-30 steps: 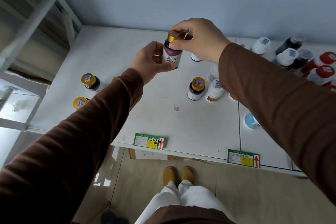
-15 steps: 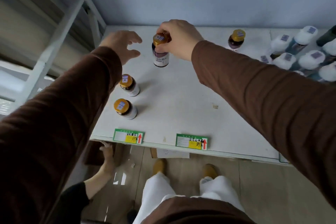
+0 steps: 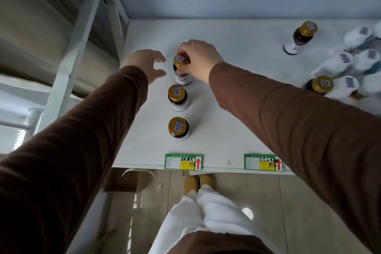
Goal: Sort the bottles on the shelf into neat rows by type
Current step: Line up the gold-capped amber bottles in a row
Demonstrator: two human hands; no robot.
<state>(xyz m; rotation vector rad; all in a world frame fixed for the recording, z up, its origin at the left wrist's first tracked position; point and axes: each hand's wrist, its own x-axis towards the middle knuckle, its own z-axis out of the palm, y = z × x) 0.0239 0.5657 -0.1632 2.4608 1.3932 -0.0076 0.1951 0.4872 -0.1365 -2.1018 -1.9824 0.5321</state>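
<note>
Right hand (image 3: 201,59) is curled over the gold cap of a dark glass bottle (image 3: 182,72), fingers and thumb wrapped round the top. That bottle stands upright on the white shelf (image 3: 237,109), toward the left end and about halfway back. Left hand (image 3: 147,64) hangs just beside it on the left, fingers spread and loosely bent, holding nothing and not touching the bottle.

Two more gold-capped bottles line up in front of the held one, running toward the front edge: the middle bottle (image 3: 178,98) sits just in front, and the front bottle (image 3: 178,128) is a bit further forward. The row sits straight behind the left price tag (image 3: 184,162) on the front edge; a second price tag (image 3: 263,162) is further right.

Near the back right corner stands another gold-capped bottle (image 3: 300,37). A bunch of white-capped bottles (image 3: 350,62) crowds the right end, with one more gold cap (image 3: 321,84) mixed in.
</note>
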